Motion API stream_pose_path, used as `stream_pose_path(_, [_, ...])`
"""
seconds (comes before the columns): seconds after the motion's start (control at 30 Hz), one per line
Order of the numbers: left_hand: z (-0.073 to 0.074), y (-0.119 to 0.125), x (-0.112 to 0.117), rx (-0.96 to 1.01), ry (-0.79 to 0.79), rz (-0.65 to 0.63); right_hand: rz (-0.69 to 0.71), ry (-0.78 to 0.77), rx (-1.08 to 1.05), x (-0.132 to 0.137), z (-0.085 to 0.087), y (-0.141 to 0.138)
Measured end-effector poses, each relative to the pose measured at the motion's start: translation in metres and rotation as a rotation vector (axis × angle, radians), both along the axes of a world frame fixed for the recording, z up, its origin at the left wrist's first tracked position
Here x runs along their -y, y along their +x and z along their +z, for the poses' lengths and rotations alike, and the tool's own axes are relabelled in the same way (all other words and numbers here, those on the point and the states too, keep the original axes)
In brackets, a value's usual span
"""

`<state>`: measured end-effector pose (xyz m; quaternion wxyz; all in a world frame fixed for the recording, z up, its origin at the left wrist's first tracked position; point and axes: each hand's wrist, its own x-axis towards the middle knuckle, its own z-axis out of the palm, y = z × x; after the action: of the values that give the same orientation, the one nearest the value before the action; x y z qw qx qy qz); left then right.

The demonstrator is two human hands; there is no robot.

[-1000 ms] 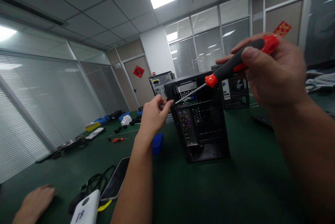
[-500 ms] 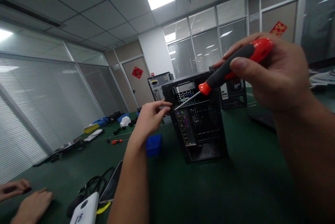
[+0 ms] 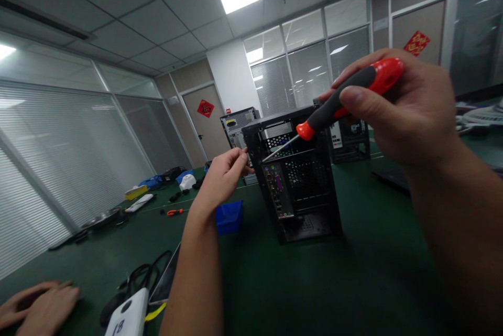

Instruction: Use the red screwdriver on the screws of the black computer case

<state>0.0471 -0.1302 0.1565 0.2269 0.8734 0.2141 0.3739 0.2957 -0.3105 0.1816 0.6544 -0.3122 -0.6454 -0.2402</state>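
You had your right hand (image 3: 416, 108) clamped round the screwdriver (image 3: 328, 113), thumb along the handle, with the shaft slanting down and left to the left upright of the case (image 3: 308, 179), just above the ports; the exact contact at the tip was too small to tell. The case stood on the table (image 3: 255, 289), beyond and left of that grip, its back turned to you. Your left hand (image 3: 220, 176) was at the outer side of the same upright, fingers bent close together just beside the tip; you could not tell whether they pinched anything. The case's top edge ran behind the handle, its right upright stood below it, and green table top spread beneath your right hand, giving that wrist room on the near side. Tighter was your left: the blue box (image 3: 230, 216) sat right below that hand, by the forearm, and behind the fingers rose the silver case (image 3: 236, 118). The black case (image 3: 356, 142) stood past your right fingers, with a dark flat thing (image 3: 393, 181) below that wrist. Left of your left forearm lay the phone (image 3: 165, 281), partly covered by it, then cables (image 3: 145, 273), the white box (image 3: 129, 312) and another person's hands (image 3: 51, 304).
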Motion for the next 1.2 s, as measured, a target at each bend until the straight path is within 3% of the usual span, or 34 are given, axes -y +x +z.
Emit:
stream_pose_path(0.27, [0.0004,-0.0034,0.0028,-0.099,0.071,0.009,-0.049,0.001,0.009,0.0005,-0.0003,-0.0014])
stream_pose_path(0.57, [-0.0021,-0.0027,-0.0028,-0.067,-0.043,-0.029,-0.031,-0.022,0.040,-0.0009,0.0002,-0.0041])
stream_pose_path(0.8, [0.0005,-0.0015,-0.0005,-0.063,0.048,-0.002,-0.059,-0.034,0.092,-0.0019,-0.0015,-0.0051])
stream_pose_path(1.2, [0.0030,-0.0036,0.0014,-0.100,0.055,-0.014,-0.040,-0.041,0.100,-0.0068,-0.0016,-0.0041])
